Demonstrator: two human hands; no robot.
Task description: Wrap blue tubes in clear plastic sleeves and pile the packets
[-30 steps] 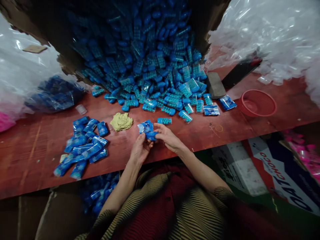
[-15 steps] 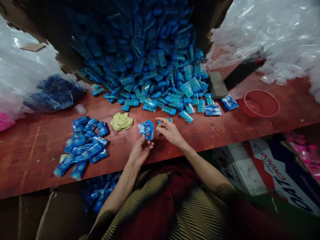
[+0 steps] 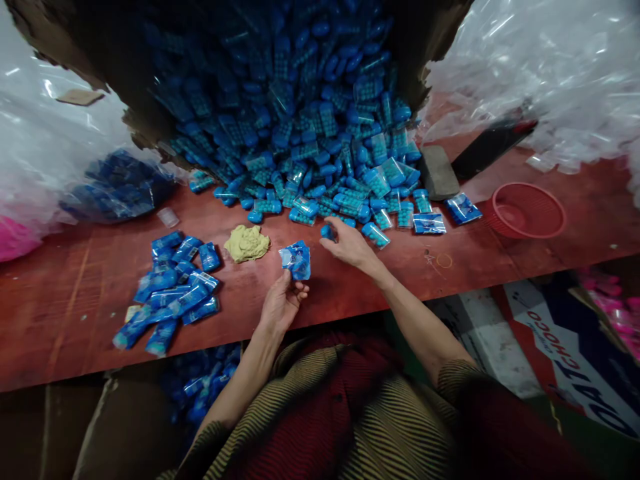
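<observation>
My left hand is closed on a small clear bag with blue pieces inside, held just above the red table. My right hand has reached forward to the near edge of the big heap of blue pieces. Its fingers curl round one loose blue piece lying on the table.
A pile of filled blue bags lies at the left. A yellow cloth sits beside it. A red basket stands at the right. Clear plastic bags are heaped at both back corners. Printed cartons stand below the table.
My right hand left the bag and reached forward to a loose blue piece at the heap's edge. My left hand stayed in place with the bag.
</observation>
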